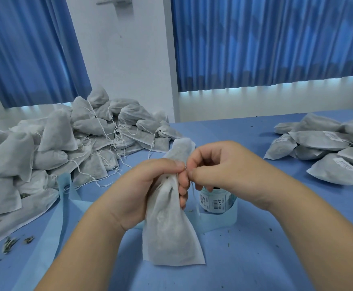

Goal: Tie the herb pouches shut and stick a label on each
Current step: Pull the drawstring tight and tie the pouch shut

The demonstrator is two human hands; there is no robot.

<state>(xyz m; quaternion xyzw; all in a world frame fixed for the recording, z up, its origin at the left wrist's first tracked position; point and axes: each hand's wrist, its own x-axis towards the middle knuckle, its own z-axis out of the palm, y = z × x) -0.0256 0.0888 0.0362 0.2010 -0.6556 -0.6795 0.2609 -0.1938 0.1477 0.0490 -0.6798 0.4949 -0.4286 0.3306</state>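
A white mesh herb pouch (170, 234) hangs upright over the blue table in front of me. My left hand (150, 185) grips its gathered neck, and the pouch's top flares out above my fingers. My right hand (217, 164) pinches the thin white drawstring right beside the left thumb. Behind my hands a roll of printed labels (215, 203) stands on the table, partly hidden by my right hand and the pouch.
A big heap of pouches with loose strings (70, 143) fills the left side. Several labelled pouches (326, 152) lie stacked at the right. Pale blue backing strip (65, 206) trails across the left front of the table, among spilled herb bits (10, 244).
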